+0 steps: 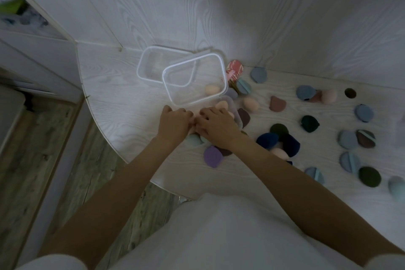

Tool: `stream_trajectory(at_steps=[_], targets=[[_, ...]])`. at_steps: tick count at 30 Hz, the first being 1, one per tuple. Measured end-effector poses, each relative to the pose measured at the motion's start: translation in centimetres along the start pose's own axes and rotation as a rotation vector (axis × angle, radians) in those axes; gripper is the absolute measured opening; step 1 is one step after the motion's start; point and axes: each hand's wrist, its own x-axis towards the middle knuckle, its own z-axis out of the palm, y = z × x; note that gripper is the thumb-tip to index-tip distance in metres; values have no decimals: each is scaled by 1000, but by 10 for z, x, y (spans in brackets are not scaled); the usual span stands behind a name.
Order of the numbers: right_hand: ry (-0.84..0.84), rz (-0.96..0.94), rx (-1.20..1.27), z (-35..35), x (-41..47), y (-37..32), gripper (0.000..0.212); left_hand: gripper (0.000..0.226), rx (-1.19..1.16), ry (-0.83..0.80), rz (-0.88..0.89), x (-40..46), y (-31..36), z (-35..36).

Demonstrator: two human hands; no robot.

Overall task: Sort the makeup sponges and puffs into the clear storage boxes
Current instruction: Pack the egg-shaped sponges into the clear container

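Three clear boxes point(195, 79) clustered at the back-left of the white tabletop point(122, 103): one empty at the rear, a second overlapping it with one peach sponge point(212, 89) inside, a third nearest, mostly hidden under the hands, peach sponges showing in it. Left hand point(174, 124) and right hand point(215, 126) side by side over that nearest box, knuckles up, fingers curled down; can't tell what, if anything, is gripped. Roughly twenty puffs point(348, 139) scattered to the right, well apart: blues, dark greens, navy, mauve, brown. One purple puff point(212, 156) just below the right wrist. Three more peach sponges loose among them. One pink patterned puff point(235, 68) touching the second box.
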Motion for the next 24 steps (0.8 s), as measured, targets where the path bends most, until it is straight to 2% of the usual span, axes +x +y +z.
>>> stream_trajectory(at_steps=[2,4,5,9,12,14,16,18,21,23,24], targets=[[11,-2,-86,0,4,-4,39,21,-38,10,-23,0,1,-3],[-49,-4,-188,1,8,-5,29,10,-73,-4,-30,-1,3,-6],[-90,9,-228,1,11,-5,25,12,-108,-17,-28,-2,4,-6],[-140,28,-284,-7,18,-5,24,9,-178,11,-22,-5,6,-9],[-173,15,-145,-13,14,3,29,22,-90,45,-17,-7,4,-6],[-93,-2,71,-20,11,10,27,27,-139,85,-7,-10,-1,-5],[56,16,334,-27,4,21,25,25,-281,158,-11,-17,-8,-7],[258,107,481,-38,-2,34,24,20,-476,223,-141,-28,-12,-13],[383,417,621,-59,7,48,19,19,-833,319,-560,-31,-15,-21],[277,558,796,-69,23,55,23,32,-1111,257,-785,-16,-21,-27],[175,604,924,-72,31,57,33,38,-1231,181,-862,-6,-24,-30]])
